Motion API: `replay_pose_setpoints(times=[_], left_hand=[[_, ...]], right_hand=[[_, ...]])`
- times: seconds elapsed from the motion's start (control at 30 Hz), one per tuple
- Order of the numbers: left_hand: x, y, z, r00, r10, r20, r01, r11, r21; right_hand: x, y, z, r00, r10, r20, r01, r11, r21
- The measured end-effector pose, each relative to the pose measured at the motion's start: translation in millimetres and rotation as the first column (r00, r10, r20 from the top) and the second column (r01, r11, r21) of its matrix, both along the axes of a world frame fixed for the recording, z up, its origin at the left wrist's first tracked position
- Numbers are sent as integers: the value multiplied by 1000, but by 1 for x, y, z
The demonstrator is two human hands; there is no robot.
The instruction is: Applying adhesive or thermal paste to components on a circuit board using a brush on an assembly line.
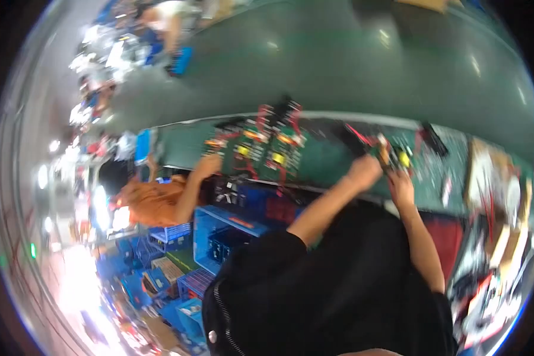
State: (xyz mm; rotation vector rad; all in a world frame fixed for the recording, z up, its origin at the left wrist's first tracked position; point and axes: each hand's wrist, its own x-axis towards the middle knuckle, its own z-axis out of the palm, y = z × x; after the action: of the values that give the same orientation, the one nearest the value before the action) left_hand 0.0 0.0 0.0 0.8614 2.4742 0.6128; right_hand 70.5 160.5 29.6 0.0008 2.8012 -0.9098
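The picture is blurred by motion. My left hand (pixel 364 172) and my right hand (pixel 401 185) are close together over the green workbench (pixel 332 160). Both grip a small circuit board (pixel 391 155) with a yellow part and red wires on it. My forearms rise from a black garment at the lower edge. A stack of green circuit boards (pixel 261 148) with yellow parts and red wires lies on the bench to the left of my hands.
A person in an orange top (pixel 151 202) sits at the left, one hand (pixel 207 165) on the bench edge. Blue plastic crates (pixel 225 237) stand below the bench. Loose parts and cardboard (pixel 486 172) lie at the right. A green floor stretches beyond.
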Motion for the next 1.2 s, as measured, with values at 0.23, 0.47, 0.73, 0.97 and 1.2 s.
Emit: replay_pose_setpoints(times=[0.23,0.47,0.73,0.97,1.2], left_hand=[[-120,-11,-44,920,96,-381,-13,977,214],[-125,2,-56,943,133,-304,-43,957,287],[-120,19,-62,920,119,-374,-30,971,235],[-127,21,-66,917,115,-383,-26,973,229],[-124,18,-61,919,138,-369,-35,961,273]], right_hand=[[-138,-8,-76,961,44,-274,-26,997,69],[-150,9,-90,919,88,-383,-89,996,14],[-149,21,-71,942,136,-306,-160,986,-54],[-161,29,-90,920,218,-325,-221,975,29],[-161,38,-79,921,325,-214,-306,945,120]])
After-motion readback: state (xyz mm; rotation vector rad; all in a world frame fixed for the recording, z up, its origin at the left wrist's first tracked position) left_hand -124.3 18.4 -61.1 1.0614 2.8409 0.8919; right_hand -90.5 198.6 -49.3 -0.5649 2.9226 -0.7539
